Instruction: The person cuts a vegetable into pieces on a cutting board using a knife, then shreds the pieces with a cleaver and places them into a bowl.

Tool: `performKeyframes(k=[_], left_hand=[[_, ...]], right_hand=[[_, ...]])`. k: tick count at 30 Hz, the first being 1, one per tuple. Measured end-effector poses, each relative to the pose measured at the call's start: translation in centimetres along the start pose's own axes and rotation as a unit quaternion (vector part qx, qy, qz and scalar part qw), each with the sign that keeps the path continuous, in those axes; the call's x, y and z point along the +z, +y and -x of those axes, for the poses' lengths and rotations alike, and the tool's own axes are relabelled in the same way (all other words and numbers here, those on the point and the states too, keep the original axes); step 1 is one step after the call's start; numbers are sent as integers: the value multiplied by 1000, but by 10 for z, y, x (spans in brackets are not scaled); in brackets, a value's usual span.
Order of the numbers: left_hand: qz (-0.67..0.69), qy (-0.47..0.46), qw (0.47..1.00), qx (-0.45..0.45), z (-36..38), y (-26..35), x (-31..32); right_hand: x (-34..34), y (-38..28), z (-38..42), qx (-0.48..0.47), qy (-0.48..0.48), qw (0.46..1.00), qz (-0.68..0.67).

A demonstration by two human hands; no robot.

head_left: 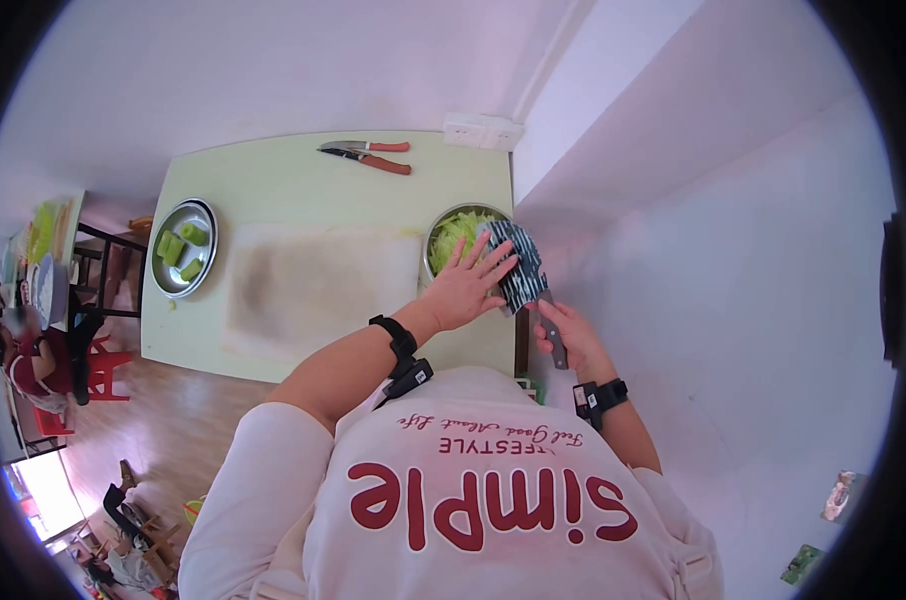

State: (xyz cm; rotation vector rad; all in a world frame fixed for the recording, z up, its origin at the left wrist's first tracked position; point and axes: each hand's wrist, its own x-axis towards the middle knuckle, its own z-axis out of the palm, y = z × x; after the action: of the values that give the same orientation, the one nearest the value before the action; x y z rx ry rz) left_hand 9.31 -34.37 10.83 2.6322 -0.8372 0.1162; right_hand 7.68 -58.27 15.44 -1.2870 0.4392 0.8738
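My right hand grips the grey handle of a cleaver with a dark, white-streaked blade. The blade is tilted at the right side of a metal bowl. My left hand lies at the blade with its fingers spread, the tips reaching over the bowl. Pale green vegetable shreds fill the bowl; the blade and my fingers hide part of them. To the left of my hands lies a whitish, stained cutting board.
A metal dish with several green vegetable chunks sits at the table's left. Two knives lie near the back edge by the wall. A wall rises close on the right. At the far left a person is near red stools.
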Motion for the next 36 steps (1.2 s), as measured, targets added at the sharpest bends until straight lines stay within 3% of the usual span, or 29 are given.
performKeyframes(k=[6, 8, 13, 15, 16, 18, 20, 21, 23, 24, 26, 27, 29, 32, 36], left_hand=[[4, -14, 1000, 7, -11, -5, 21], [22, -52, 998, 25, -2, -13, 34], [-54, -191, 979, -49, 20, -29, 45], [-26, -45, 996, -66, 19, -33, 57], [-27, -47, 996, -67, 16, -38, 55], [168, 9, 957, -237, 8, -55, 48], [105, 93, 932, -335, 14, -81, 49], [105, 91, 932, -335, 19, -92, 47], [-48, 64, 930, -359, 25, -107, 32], [-48, 61, 930, -358, 29, -119, 32], [-128, -8, 963, -236, 31, -139, 33], [-126, -11, 964, -234, 28, -146, 38], [-174, -103, 961, -189, 20, -153, 41], [-233, -187, 939, -170, 1, -164, 43], [-191, -154, 940, -238, -7, -182, 51]], right_hand=[[-21, 4, 15, 17, -31, 999, -31], [-33, 13, 13, 13, -18, 999, -44], [-43, 10, 18, -12, 25, 995, -99], [-45, 11, 17, -24, 43, 996, -68], [-45, 12, 15, -23, 42, 997, -68], [-44, 16, 10, -16, 60, 998, -27], [-42, 22, 9, -22, 60, 998, -30], [-42, 23, 8, -29, 61, 997, -31], [-41, 24, 10, -32, 57, 997, -36], [-41, 24, 12, -36, 53, 997, -39], [-41, 25, 16, -34, 59, 997, -47], [-43, 26, 17, -34, 64, 996, -53], [-49, 32, 18, -29, 73, 996, -47], [-52, 35, 24, -22, 89, 995, -41], [-56, 42, 24, -15, 108, 993, -47]])
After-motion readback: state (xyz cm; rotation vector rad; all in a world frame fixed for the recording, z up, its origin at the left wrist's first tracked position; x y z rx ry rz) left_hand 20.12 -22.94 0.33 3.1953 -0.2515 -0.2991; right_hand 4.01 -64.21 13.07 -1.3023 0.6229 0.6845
